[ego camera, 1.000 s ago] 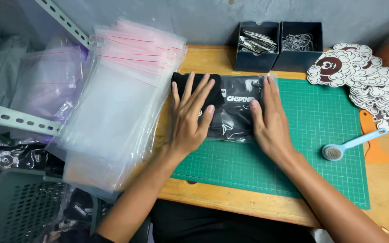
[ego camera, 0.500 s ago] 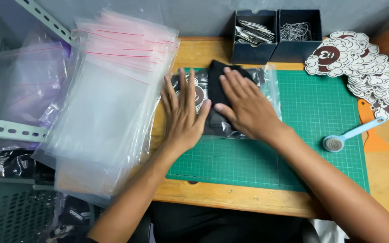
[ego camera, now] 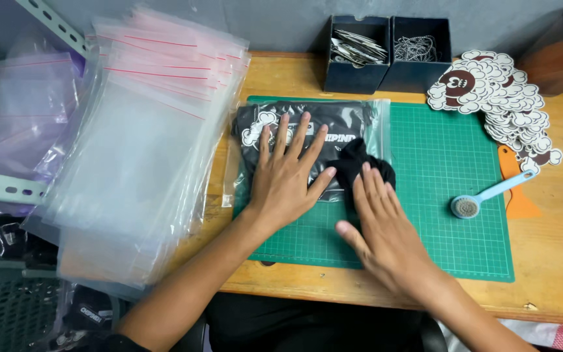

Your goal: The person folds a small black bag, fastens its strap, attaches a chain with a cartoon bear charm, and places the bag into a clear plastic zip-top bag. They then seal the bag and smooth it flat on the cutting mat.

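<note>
Compared with half a second earlier, the right hand point(ego camera: 386, 231) has moved off the middle of the bagged black garment point(ego camera: 307, 140) to its lower right corner, while the left hand point(ego camera: 288, 173) has stayed flat on the bag. Neither hand forms a closed grip: the left hand lies palm down with all fingers spread wide, pressing the clear plastic over the printed fabric; the right hand lies palm down with fingers extended and close together, its fingertips touching a bunched black fold point(ego camera: 360, 163) that protrudes at the bag's right edge. The garment lies directly under the left palm and just beyond the right fingertips, on the green cutting mat point(ego camera: 451, 241) that covers the bench point(ego camera: 555, 261). Left of the left hand lies a large stack of clear zip bags point(ego camera: 138, 156). Right of the right hand lies a blue-handled brush point(ego camera: 483, 195), apart from it. Beyond both hands stand two dark boxes point(ego camera: 386, 58), with a heap of cloud-shaped cutouts point(ego camera: 496, 98) beside them.
</note>
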